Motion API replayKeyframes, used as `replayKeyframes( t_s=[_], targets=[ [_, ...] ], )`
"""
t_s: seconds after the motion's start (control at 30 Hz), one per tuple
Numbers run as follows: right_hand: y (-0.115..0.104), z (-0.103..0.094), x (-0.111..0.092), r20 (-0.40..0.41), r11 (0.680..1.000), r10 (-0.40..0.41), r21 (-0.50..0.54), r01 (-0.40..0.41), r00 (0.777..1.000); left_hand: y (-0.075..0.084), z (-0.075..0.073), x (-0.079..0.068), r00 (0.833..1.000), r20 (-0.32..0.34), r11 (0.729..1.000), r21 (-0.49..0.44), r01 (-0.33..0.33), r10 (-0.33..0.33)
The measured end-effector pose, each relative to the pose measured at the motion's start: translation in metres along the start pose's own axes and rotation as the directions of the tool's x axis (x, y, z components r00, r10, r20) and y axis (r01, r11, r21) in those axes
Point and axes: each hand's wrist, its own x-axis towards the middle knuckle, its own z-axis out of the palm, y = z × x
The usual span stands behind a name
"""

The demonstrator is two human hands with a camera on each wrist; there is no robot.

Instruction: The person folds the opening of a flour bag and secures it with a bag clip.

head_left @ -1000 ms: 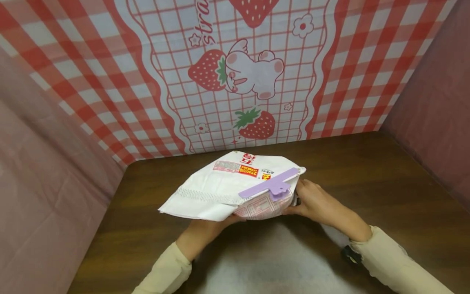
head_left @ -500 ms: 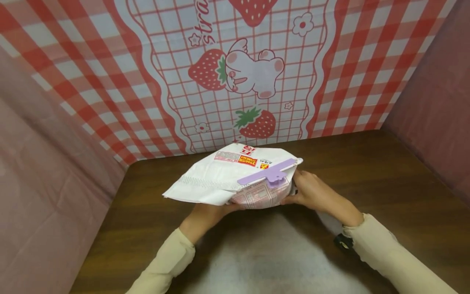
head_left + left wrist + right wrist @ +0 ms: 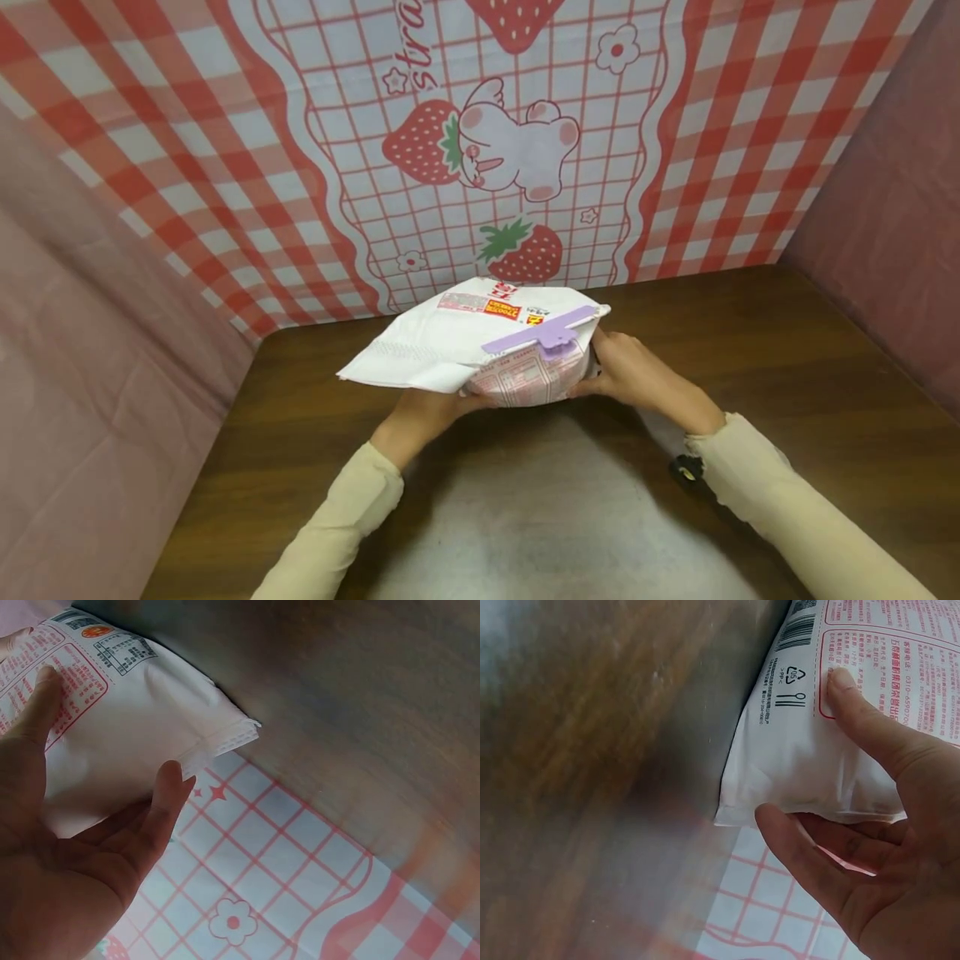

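Observation:
A white flour bag (image 3: pixel 420 333) with red print leans at the far middle of the table, its top folded over. A purple clip (image 3: pixel 555 335) grips the fold on its near upper side. My left hand (image 3: pixel 420 421) holds the bag's lower left side, thumb (image 3: pixel 43 705) on the printed face and fingers round the edge. On the other side my right hand (image 3: pixel 641 375) grips it likewise, thumb (image 3: pixel 855 701) pressing the printed panel beside a barcode. In the head view the bag hides most of the fingers of both hands.
Behind the brown wooden table (image 3: pixel 750 350) hangs a red-and-white checked cloth (image 3: pixel 720 167) with strawberries, close behind the bag. Pink curtains (image 3: pixel 90 375) flank both sides. A small black object (image 3: pixel 686 471) shows at the right sleeve.
Both hands have shifted the flour bag away from the person, toward the checked cloth, and slightly left. The grip on its two sides looks the same, and the clip stays on the fold.

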Motion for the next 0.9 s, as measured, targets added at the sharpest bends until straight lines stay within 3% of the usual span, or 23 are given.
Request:
replayKeyframes(
  t_s=[0.5, 0.73, 0.9],
  targets=[
    [0.013, 0.004, 0.027, 0.027, 0.998, 0.052, 0.039, -0.053, 0.998, -0.025, 0.005, 0.021, 1.0, 0.008, 1.0, 0.026, -0.006, 0.005],
    [0.02, 0.008, 0.042, 0.034, 0.996, 0.072, 0.053, -0.074, 0.997, -0.036, 0.006, 0.03, 0.996, 0.053, 0.997, 0.022, 0.072, -0.073],
    [0.025, 0.01, 0.049, 0.038, 0.995, 0.087, 0.049, -0.089, 0.995, -0.044, 0.008, 0.039, 0.994, 0.063, 0.996, 0.031, 0.085, -0.087]
  ],
)
